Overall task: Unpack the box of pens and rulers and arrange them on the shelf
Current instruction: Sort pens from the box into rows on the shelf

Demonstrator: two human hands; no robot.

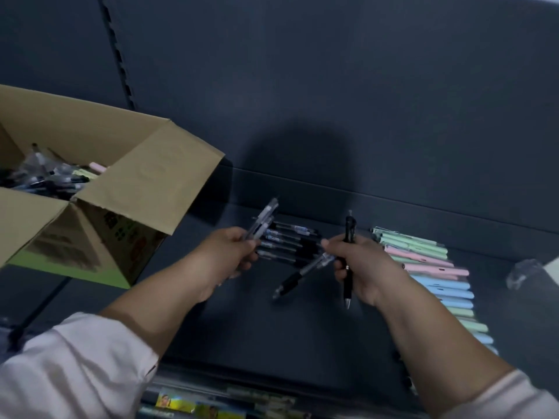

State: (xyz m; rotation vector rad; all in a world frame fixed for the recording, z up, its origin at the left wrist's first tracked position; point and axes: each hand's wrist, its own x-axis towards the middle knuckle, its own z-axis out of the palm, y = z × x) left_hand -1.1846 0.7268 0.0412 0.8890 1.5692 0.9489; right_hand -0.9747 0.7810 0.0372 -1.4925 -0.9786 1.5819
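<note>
Open brown cardboard box at left, flaps out, standing at the left end of the dark grey shelf. Loose pens inside, mostly clear and dark, one pink end showing; contents blurred.

Left hand: fingers curled round a bundle of clear-barrelled pens, tips pointing up and right, held above the shelf.

Right hand: fingers closed on a black click pen, held roughly upright, tip down. The same hand also holds a clear pen with a black grip by its upper end; it slants down to the left, clear of the shelf as far as I can tell.

On the shelf, between and behind the hands: row of clear pens with black grips, lying side by side. To the right: row of pastel pens, green, pink, blue, then green and blue again, side by side, running toward the front edge.

Far right: crumpled clear plastic wrap. Pale sleeves pushed up both forearms.
</note>
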